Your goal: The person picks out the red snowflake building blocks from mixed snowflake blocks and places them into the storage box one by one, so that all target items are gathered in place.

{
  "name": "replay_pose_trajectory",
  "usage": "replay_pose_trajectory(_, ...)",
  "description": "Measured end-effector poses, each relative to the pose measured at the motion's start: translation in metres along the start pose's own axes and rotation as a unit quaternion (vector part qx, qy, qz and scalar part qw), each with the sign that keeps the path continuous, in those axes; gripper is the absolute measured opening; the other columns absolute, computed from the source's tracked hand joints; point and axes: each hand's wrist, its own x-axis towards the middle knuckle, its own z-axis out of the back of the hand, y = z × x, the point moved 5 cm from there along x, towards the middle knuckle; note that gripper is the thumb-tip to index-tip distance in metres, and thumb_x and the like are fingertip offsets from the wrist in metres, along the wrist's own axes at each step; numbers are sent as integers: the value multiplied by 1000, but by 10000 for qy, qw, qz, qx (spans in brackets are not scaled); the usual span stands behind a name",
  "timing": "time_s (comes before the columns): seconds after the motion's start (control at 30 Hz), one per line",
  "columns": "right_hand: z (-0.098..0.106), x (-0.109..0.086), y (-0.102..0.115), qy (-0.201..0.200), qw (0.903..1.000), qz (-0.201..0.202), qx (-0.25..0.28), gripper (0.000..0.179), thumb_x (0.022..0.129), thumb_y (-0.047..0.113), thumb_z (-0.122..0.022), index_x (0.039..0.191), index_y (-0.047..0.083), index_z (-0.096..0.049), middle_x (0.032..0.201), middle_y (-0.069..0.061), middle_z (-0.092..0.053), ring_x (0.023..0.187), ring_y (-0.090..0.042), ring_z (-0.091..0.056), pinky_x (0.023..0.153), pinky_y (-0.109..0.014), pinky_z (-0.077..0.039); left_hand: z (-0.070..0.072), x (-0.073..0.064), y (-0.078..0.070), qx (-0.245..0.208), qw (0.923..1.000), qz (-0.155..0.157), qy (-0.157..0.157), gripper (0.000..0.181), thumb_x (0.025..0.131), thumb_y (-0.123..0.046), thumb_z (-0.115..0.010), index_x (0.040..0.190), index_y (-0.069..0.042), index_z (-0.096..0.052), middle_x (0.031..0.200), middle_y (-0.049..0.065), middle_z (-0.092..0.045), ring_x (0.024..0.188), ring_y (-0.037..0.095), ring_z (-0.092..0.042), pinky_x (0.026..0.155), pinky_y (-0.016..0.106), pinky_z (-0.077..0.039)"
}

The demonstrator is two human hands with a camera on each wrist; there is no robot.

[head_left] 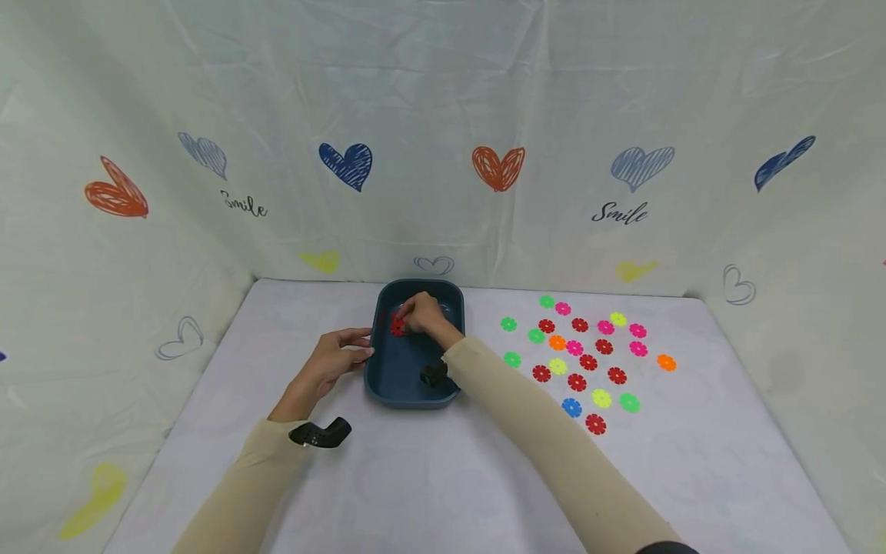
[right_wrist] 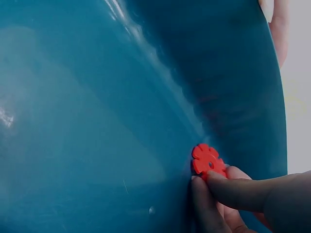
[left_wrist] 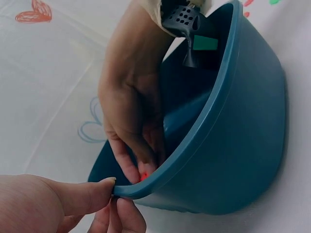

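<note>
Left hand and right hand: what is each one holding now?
Left hand: closed, pinching the blue bin at its edge.
Right hand: closed, holding a red notched disc inside the bin.

in the right wrist view, the right hand hides part of the red disc, and the tub around that hand is cropped. the left wrist view crops the left hand.
</note>
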Motion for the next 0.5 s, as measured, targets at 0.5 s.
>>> replay_pose_trajectory(0.5,-2,-2,3,-45,9998,-6,-183,17,82,-10,-82,95,2,-83,100,-15,-79,81,-22,-68,64,-24,-52,0,-2,-3,-40,10000,-13,49,50,101,3,-65,150,5,-54,131,23,-60,88,10,-62,80,25,-58)
